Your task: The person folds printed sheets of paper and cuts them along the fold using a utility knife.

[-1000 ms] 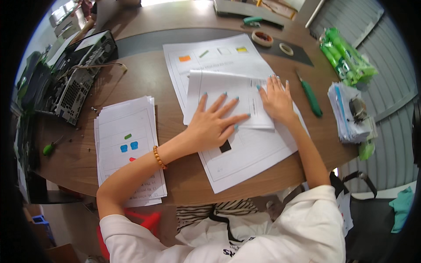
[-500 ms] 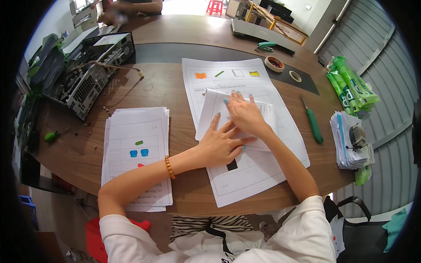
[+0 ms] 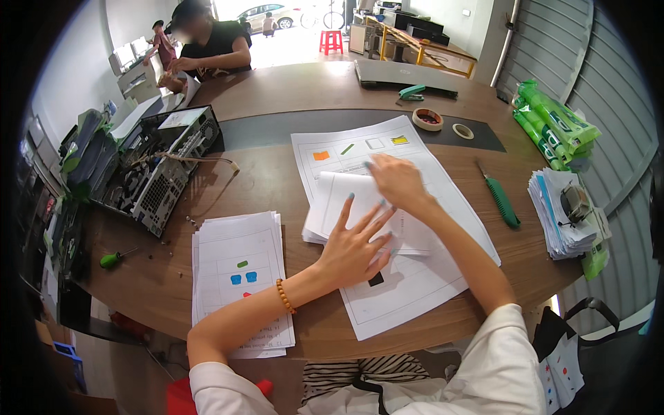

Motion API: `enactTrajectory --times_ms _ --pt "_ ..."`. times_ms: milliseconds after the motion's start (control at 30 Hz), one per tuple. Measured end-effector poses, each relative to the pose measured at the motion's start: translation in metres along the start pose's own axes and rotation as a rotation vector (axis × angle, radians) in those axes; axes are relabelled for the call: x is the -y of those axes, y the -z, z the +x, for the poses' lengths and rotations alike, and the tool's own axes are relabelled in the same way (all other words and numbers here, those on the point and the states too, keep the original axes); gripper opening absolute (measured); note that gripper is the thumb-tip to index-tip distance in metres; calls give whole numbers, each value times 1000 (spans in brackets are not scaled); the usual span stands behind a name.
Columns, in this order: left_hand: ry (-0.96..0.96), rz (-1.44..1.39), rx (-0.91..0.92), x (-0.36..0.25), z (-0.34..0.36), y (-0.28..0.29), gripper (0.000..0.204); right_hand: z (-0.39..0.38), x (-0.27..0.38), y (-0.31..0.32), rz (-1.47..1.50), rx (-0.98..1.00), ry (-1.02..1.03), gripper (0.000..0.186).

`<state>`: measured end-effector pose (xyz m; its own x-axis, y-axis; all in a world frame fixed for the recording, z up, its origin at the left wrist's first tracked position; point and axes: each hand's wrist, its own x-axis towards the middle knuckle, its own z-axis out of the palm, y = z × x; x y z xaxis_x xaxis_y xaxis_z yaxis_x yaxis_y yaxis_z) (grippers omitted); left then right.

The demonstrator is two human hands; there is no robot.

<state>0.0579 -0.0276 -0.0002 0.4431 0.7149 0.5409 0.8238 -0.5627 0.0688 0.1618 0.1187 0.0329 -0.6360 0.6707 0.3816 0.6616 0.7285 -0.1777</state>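
Observation:
A white folded sheet [image 3: 339, 190] lies on top of larger printed sheets [image 3: 443, 200] near the middle of the table. My left hand [image 3: 353, 245] rests on the folded sheet with its fingers spread wide. Just beyond it, my right hand [image 3: 401, 183] is over the far part of that sheet; its fingers are bent, partly hidden and smeared by motion. Small coloured pictures run along the top of the printed sheets, and a black shape shows below my left hand. A bead bracelet [image 3: 285, 296] circles my left wrist.
To the left lie a paper stack [image 3: 238, 235], an opened computer case [image 3: 173, 166] and a green screwdriver [image 3: 111, 260]. A green-handled cutter [image 3: 502, 200], tape rolls [image 3: 427, 119], a stapler [image 3: 411, 92], a closed laptop [image 3: 401, 79] and green packs [image 3: 557, 128] stand right and far. Another person [image 3: 218, 48] sits beyond.
The view has tilted up, showing more of the person across the table. My right hand has drawn its fingers in from lying flat; my left hand stays spread on the sheet.

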Motion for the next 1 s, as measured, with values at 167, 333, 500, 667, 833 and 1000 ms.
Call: enactTrajectory --times_ms 167,333,500,667,833,1000 --pt "6 45 -10 10 5 15 17 -77 -47 23 -151 -101 80 30" --pt "180 99 133 11 4 21 31 -136 -46 43 -165 -67 282 28" --pt "264 -44 495 9 4 29 50 -127 -90 74 298 -49 -86 29" --pt "380 -209 548 16 13 31 49 -138 -185 33 -385 -329 -303 50" --pt "145 -142 444 0 9 31 61 -133 -188 39 -293 -323 -372 55" --pt "93 -192 476 2 3 30 74 -145 -192 54 -329 -207 -617 31"
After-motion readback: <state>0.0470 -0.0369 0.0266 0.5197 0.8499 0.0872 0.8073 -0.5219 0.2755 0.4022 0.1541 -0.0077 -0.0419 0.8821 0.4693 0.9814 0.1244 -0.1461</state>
